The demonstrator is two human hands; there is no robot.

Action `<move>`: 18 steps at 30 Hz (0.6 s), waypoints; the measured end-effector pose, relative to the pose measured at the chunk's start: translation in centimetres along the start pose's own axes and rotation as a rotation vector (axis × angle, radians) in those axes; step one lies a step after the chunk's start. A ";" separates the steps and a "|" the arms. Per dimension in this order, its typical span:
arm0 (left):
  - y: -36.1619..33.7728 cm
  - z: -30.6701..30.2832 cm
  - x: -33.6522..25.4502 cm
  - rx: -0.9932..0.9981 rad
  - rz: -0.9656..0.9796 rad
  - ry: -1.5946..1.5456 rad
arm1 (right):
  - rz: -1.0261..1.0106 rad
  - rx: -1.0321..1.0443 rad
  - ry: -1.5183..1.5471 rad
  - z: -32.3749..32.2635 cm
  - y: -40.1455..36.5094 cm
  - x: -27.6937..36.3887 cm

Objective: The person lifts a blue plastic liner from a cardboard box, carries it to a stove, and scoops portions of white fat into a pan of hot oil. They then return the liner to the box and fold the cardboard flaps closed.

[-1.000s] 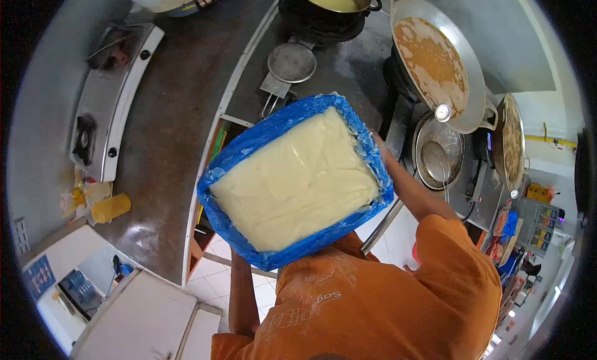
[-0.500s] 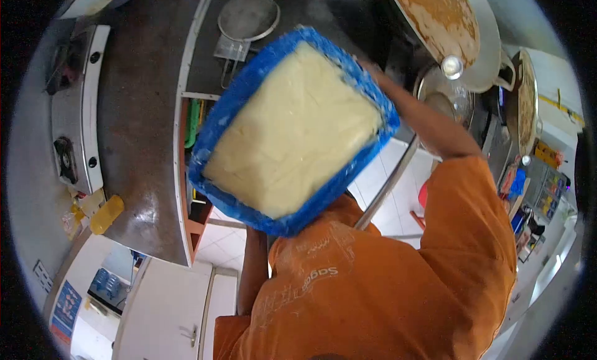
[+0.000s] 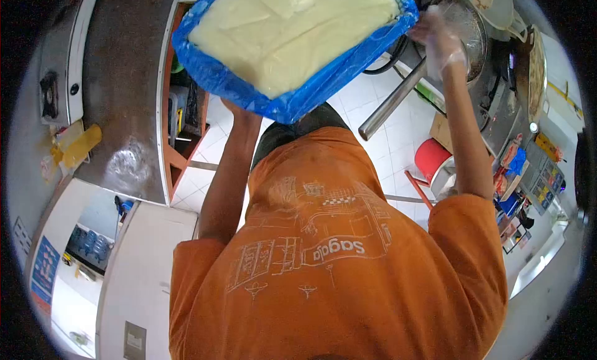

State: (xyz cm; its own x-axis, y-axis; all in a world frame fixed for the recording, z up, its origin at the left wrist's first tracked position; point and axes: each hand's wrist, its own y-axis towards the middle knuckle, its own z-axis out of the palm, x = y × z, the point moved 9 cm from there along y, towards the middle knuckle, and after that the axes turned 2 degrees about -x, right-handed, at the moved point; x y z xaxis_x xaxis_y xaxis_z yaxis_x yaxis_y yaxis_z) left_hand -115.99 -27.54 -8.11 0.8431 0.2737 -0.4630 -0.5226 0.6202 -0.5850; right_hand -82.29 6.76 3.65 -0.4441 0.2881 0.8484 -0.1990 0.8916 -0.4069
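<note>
A large slab of pale yellow, butter-like fat [image 3: 292, 36] fills a blue plastic liner [image 3: 217, 79], held up at the top of the view. My left hand [image 3: 235, 107] grips the liner's near left edge from below, its fingers hidden under the slab. At the right corner of the liner is my right hand [image 3: 440, 39] in a clear plastic glove. It is smeared by motion, with fingertips close to the blue edge. A pan [image 3: 469, 39] with a long metal handle [image 3: 393, 100] lies just beyond and below that hand.
A dark counter [image 3: 127, 92] with a gas stove [image 3: 65, 61] and a yellow bottle [image 3: 82, 147] runs along the left. On the right are a red bucket [image 3: 431, 159] and a large pan [image 3: 536, 80]. White floor tiles [image 3: 367, 102] show between.
The slab in its blue liner has moved towards the top of the view, which has also shifted. My right hand has come from the far side to the right corner.
</note>
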 end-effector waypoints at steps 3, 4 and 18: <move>-1.3 3.4 -0.7 0.081 -0.031 -0.074 | -0.072 0.094 -0.446 2.0 -3.6 -0.2; -1.1 3.4 -0.2 0.234 -0.061 -0.134 | -0.029 0.115 -0.407 2.0 -3.9 -0.4; -1.3 4.8 -0.6 0.367 -0.025 -0.143 | -0.394 0.234 -1.297 -4.4 -19.5 -5.9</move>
State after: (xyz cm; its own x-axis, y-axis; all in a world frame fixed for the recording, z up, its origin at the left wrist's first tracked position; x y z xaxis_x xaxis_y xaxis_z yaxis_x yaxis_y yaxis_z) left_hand -115.19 -24.97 -3.93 0.8779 0.3382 -0.3391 -0.4429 0.8427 -0.3062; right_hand -71.93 -10.85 8.05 -0.7889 -0.6123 0.0512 -0.5841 0.7215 -0.3718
